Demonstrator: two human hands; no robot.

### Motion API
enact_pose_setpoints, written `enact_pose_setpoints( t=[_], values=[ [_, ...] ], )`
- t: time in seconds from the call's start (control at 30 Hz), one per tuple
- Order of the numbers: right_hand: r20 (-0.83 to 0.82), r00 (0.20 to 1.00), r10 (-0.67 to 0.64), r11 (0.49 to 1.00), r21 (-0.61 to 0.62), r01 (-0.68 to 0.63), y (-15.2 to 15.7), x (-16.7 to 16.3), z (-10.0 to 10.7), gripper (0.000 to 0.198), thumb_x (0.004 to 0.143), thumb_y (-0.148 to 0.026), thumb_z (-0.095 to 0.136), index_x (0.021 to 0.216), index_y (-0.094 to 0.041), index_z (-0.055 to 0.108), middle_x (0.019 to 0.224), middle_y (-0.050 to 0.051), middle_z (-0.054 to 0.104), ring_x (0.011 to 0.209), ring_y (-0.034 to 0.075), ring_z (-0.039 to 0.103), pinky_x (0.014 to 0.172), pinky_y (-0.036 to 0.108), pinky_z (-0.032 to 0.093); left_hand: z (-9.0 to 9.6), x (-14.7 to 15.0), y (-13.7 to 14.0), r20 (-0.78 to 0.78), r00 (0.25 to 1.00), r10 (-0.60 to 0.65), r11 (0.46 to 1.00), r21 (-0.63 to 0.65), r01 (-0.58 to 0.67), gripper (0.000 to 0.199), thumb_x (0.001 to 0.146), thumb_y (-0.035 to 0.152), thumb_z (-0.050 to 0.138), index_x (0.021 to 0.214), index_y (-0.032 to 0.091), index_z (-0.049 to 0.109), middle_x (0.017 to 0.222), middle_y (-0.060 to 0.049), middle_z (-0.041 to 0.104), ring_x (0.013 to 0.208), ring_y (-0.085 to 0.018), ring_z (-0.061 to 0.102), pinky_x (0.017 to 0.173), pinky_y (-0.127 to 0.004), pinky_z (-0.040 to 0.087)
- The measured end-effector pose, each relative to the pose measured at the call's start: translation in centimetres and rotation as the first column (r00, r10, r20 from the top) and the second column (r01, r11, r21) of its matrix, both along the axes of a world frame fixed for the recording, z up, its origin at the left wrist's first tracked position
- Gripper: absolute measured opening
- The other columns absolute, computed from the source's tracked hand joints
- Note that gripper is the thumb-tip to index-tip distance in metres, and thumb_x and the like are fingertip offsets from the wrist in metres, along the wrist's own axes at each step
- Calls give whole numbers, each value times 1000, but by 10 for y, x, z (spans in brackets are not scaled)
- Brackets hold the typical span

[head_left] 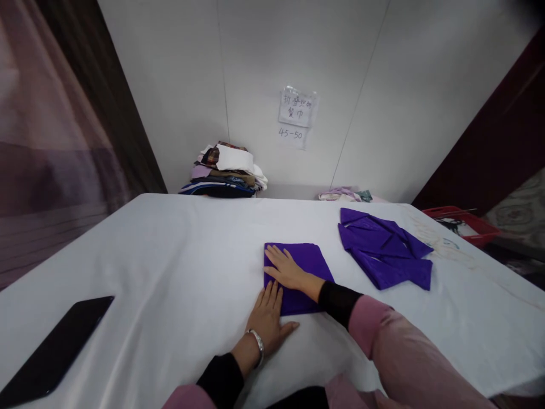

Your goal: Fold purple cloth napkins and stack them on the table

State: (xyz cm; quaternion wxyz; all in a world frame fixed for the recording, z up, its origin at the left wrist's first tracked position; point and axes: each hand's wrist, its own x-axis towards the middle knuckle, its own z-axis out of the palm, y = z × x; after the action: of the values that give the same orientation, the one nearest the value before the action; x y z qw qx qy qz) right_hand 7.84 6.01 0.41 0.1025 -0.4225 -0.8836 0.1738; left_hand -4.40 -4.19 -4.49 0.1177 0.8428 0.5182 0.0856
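A purple cloth napkin (304,255), folded into a flat square, lies on the white-covered table (191,255) in front of me. My right hand (285,270) rests flat on its upper left part, fingers spread. At the napkin's lower left edge lies my left hand (268,318), palm down with fingers stretched and the thumb apart; its fingertips touch the cloth. A bracelet (258,343) circles the left wrist. Neither hand grips anything. More purple cloths (383,244) lie in a loose, overlapping heap to the right.
A dark flat slab (59,346) lies at the table's left front. Stacked clothes (230,170) and a smaller cloth pile (343,195) sit beyond the back edge. A red basket (464,221) is at the right. Handwritten paper (296,116) hangs on the wall.
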Motion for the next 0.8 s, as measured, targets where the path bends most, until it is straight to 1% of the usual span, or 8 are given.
enact_pose_setpoints(
  t=[0.13,0.23,0.4,0.5,0.57,0.6,0.7,0.8],
  values=[
    [35,997,-71,997,-40,73,-58,42,-6,62,92,-53,25,144,-18,19,150,9,16,138,20,8,110,46,9,-7,-1,1,28,1000,-12,998,58,11,92,75,74,32,137,7,34,145,-21,28,136,-34,18,108,-51,21],
    [102,989,-109,994,-5,110,-91,77,-18,64,90,-54,29,143,-19,20,150,8,16,138,22,9,110,48,9,-6,-1,0,18,1000,-2,998,56,1,92,76,73,31,138,6,31,146,-20,25,136,-32,17,109,-49,19],
    [218,950,-223,975,74,212,-120,141,-39,63,90,-53,31,143,-20,23,148,9,21,137,23,16,109,51,13,0,-3,-1,12,1000,-7,999,39,6,85,78,70,32,140,12,27,148,-17,23,137,-29,15,109,-48,18],
    [247,908,-338,940,132,314,-129,169,-39,61,91,-51,29,143,-21,21,148,9,21,137,24,16,108,52,14,4,-3,-3,-4,1000,7,999,49,-7,82,79,69,32,140,14,27,148,-16,22,138,-30,12,109,-50,16],
    [228,900,-372,923,194,333,-133,175,-33,62,91,-51,30,144,-22,19,149,9,20,138,24,13,108,52,14,7,0,-7,-10,1000,19,997,79,-19,81,80,68,31,141,15,26,149,-15,21,138,-30,10,109,-53,12],
    [212,907,-363,922,221,317,-135,172,-29,62,90,-51,30,144,-22,18,149,9,19,138,24,12,108,52,14,9,2,-8,-8,1000,20,995,101,-19,80,81,68,30,141,15,26,149,-15,21,138,-30,9,109,-54,11],
    [173,954,-244,948,248,198,-136,147,-20,66,89,-55,34,144,-21,19,149,10,19,137,26,13,108,52,13,12,12,-13,-4,1000,-7,989,145,7,78,82,67,29,140,15,28,149,-14,21,138,-29,10,109,-52,9],
    [139,985,-106,971,226,73,-134,115,-24,71,87,-59,35,143,-18,23,148,12,22,137,27,15,108,52,13,10,19,-13,-28,999,-37,992,119,40,79,81,67,29,139,13,31,148,-15,24,138,-29,14,110,-50,10]
  ],
)
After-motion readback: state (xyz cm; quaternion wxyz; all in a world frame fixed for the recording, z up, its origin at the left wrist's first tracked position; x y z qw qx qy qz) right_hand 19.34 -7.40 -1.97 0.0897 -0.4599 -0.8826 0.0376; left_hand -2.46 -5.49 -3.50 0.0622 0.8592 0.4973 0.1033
